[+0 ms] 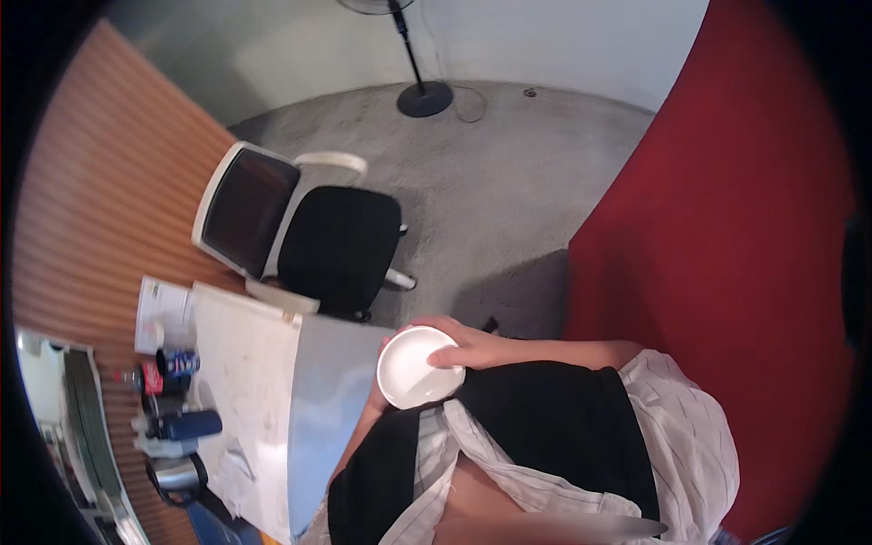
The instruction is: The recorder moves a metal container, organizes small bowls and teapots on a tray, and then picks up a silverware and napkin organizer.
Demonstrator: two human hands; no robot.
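A round white bowl (pixel 409 371) is held close in front of my body at waist height, its hollow facing up. My right hand (pixel 460 344) grips its right side, with the thumb over the rim onto the inner surface. On the far left side of the bowl, my left hand (pixel 383 351) is mostly hidden behind it; only a little of the fingers and the wrist shows, so its grip cannot be told. No contents are visible in the bowl.
A white table (pixel 248 395) on the left bears a dark blue bottle (pixel 194 424), a steel kettle (pixel 174 475) and a cola bottle (pixel 151 379). Beyond stand an office chair (pixel 340 238) and a pedestal fan (pixel 425 99). A red wall (pixel 715 238) is on the right.
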